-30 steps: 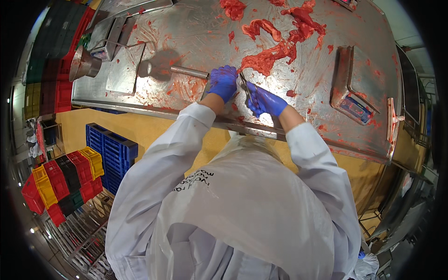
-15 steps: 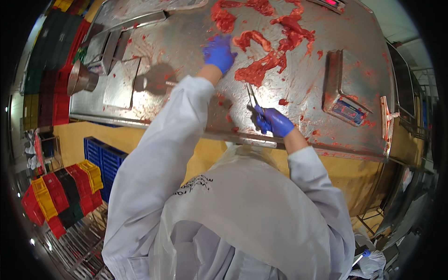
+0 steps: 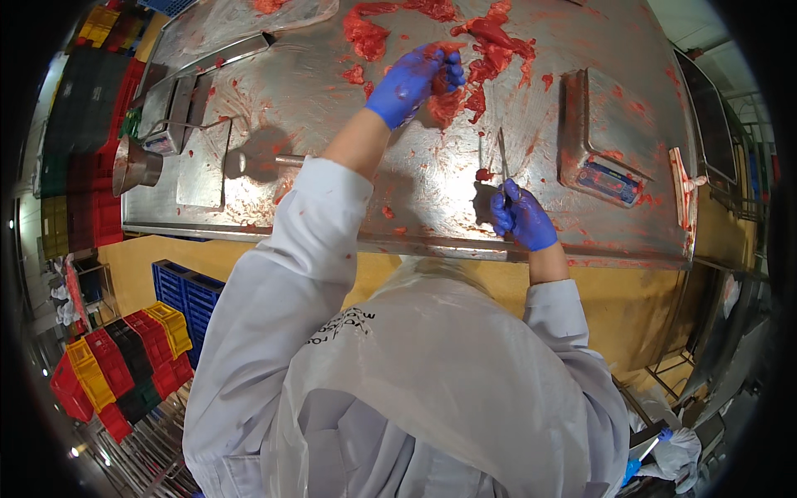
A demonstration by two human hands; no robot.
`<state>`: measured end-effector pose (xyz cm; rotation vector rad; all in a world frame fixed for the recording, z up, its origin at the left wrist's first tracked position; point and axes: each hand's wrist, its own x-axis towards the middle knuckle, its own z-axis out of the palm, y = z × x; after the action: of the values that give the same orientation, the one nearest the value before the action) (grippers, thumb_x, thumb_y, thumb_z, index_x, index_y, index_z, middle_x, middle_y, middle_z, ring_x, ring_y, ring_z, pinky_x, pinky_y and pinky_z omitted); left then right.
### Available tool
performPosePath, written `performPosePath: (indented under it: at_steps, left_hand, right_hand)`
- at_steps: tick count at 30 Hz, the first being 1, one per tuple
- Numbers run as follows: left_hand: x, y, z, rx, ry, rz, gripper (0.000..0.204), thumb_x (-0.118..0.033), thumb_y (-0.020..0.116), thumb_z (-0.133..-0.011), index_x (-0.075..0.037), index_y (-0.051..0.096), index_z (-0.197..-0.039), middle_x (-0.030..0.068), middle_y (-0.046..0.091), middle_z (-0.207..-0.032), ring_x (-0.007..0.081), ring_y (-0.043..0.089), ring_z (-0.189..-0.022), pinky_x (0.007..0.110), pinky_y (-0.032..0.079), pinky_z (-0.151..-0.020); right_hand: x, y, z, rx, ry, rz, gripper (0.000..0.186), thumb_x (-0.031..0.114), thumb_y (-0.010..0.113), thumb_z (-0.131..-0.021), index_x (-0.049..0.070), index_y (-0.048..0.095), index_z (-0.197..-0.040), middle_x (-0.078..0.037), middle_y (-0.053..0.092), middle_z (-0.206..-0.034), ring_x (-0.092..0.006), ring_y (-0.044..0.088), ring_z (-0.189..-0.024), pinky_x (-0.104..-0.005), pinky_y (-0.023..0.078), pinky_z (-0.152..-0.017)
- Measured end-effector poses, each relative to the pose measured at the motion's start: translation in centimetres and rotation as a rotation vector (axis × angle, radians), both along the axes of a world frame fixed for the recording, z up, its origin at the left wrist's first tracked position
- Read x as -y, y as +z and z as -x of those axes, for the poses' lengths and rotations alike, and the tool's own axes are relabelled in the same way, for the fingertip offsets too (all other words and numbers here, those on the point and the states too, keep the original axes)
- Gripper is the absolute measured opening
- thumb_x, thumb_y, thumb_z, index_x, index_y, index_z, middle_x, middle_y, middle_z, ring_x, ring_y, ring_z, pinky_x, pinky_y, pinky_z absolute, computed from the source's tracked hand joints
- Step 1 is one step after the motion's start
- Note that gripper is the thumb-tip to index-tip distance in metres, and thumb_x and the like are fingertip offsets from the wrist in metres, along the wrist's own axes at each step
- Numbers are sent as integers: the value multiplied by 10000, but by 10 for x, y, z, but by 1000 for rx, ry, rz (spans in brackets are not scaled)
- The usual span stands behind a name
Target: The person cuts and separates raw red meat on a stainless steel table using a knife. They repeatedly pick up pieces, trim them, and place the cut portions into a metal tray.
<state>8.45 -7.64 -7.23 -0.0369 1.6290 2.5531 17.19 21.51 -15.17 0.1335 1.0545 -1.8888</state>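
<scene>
My blue-gloved left hand (image 3: 411,83) grips a limp strip of red meat (image 3: 446,105) over the middle of the steel table (image 3: 398,195). More loose meat pieces (image 3: 494,46) lie just beyond it. My blue-gloved right hand (image 3: 519,212) is closed on the handle of a knife (image 3: 501,145) nearer the front edge, its thin blade pointing away from me. Small red scraps and smears surround both hands.
A metal scale (image 3: 606,124) sits at right. At left are another scale (image 3: 170,124), a steel funnel (image 3: 141,166), a plate (image 3: 199,178) and a short metal tube (image 3: 290,160). Stacked crates (image 3: 124,365) and a blue pallet (image 3: 187,307) stand below; a co-worker's white clothing (image 3: 677,456) shows lower right.
My left hand went forward from beside my right, was spread on the table, and now grips meat. My right hand moved rightward and slightly back with the knife, away from the meat.
</scene>
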Motion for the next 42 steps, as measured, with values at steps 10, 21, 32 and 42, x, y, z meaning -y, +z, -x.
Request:
performPosePath:
  at_steps: [10, 21, 32, 42]
  left_hand:
    - [149, -117, -131, 318, 738, 1176, 250, -143, 574, -862, -39, 591, -1089, 190, 612, -1096, 292, 629, -923, 382, 495, -793]
    - [61, -111, -103, 176, -154, 2051, 247, -237, 555, -854, -112, 590, -1065, 109, 611, -1089, 305, 587, -1020, 437, 398, -859]
    - [108, 20, -30, -476, 660, 1073, 384, -256, 519, -939, -1, 488, -1225, 172, 571, -1135, 325, 571, -1013, 402, 443, -897]
    - [91, -75, -13, -118, 209, 1382, 407, -236, 615, -859, -105, 558, -1241, 169, 572, -1149, 369, 529, -1121, 439, 425, -955]
  right_hand:
    - [30, 18, -2, -78, 163, -31, 425, 436, 513, -949, 33, 529, -1086, -2, 484, -673, -98, 447, -533, -253, 423, -466]
    - [162, -11, 4, 186, 469, -85, 453, 571, 525, -891, 137, 513, -763, 2, 454, -574, -124, 419, -468, -273, 372, -442]
    - [200, -33, 17, 314, 276, 65, 339, 432, 583, -915, 178, 472, -721, 20, 442, -559, -113, 400, -463, -273, 331, -464]
    - [63, 7, -16, -15, 381, -114, 532, 484, 552, -912, 41, 559, -1206, 24, 493, -687, -88, 452, -560, -237, 405, -503]
